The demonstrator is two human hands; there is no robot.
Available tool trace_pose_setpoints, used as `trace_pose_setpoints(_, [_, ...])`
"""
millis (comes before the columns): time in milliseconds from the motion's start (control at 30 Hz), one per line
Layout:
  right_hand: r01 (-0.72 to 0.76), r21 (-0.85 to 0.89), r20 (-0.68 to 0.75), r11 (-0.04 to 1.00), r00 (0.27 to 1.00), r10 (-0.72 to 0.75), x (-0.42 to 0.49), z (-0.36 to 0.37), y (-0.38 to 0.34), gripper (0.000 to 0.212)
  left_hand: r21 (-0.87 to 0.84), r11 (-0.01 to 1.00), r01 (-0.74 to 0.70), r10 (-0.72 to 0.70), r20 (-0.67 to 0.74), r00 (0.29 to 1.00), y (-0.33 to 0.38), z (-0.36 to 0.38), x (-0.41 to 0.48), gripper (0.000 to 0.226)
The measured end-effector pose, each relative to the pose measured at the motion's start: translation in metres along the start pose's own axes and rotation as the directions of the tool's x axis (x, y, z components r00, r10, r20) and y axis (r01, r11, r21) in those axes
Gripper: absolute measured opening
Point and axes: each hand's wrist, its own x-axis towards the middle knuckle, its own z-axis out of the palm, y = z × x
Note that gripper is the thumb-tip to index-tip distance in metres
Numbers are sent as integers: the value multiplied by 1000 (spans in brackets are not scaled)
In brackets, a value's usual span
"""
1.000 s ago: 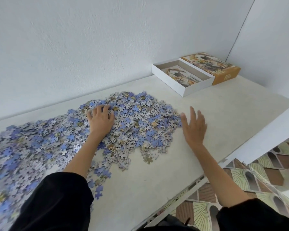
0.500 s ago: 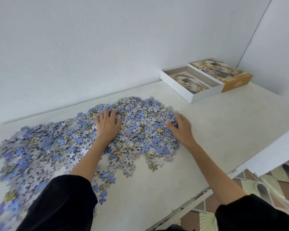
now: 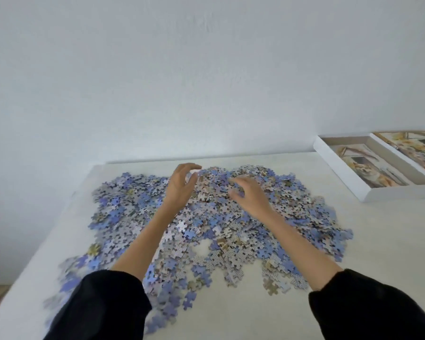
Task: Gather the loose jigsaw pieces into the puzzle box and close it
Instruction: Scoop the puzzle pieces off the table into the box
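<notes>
1. Lots of loose jigsaw pcs [image 3: 206, 231] are lying in one big flat heap in the middle of the white table [image 3: 378, 253]. They are mostly blue & grey, w/ a few tan ones. Some pcs are sitting alone at the near edge of the heap.
2. The L hand [image 3: 180, 186] is hanging just over the far part of the heap. Its fingers are bending like a claw, w/ thumb & fingers apart. Nothing is showing inside it.
3. The R hand [image 3: 250, 196] is lying on the heap near the L hand. Its fingers are curling down into the pcs. The tips are hiding, so I can't tell if it is grabbing any.
4. The 2 hands are not touching each other.
5. The puzzle box [image 3: 398, 193] is sitting open at the far right of the table, by the wall [image 3: 206, 69], apart from the heap. A picture [image 3: 368, 168] is lying flat inside it.
6. The lid [image 3: 412, 148] is lying picture side up, right beside the box, w/ part of it going out of view.
7. Black sleeves [image 3: 101, 307] are covering both arms up near the elbows.
</notes>
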Motion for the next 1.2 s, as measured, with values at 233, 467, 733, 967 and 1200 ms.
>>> trace_pose_setpoints(233, [36, -87, 12, 996, 999, -35, 8, 17, 10, 39, 234, 952, 195, -152, -192, 970, -97, -129, -24, 32])
trace_pose_setpoints(467, [56, -114, 8, 992, 998, -55, 11, 21, 14, 38, 204, 870, 449, -428, -141, 893, -157, -157, -48, 76])
trace_pose_setpoints(733, [61, -142, 0, 988, 998, -62, 9, 22, 11, 38, 191, 876, 444, -432, -104, 896, -151, -134, -32, 94])
trace_pose_setpoints(967, [61, -135, -6, 989, 998, -62, 7, 22, 8, 38, 88, 963, 253, -249, -61, 967, -143, -123, -46, 74])
trace_pose_setpoints(1200, [41, -138, 0, 990, 999, -41, 6, 22, 4, 38, -70, 928, 367, -374, -184, 909, -161, -144, -10, 55])
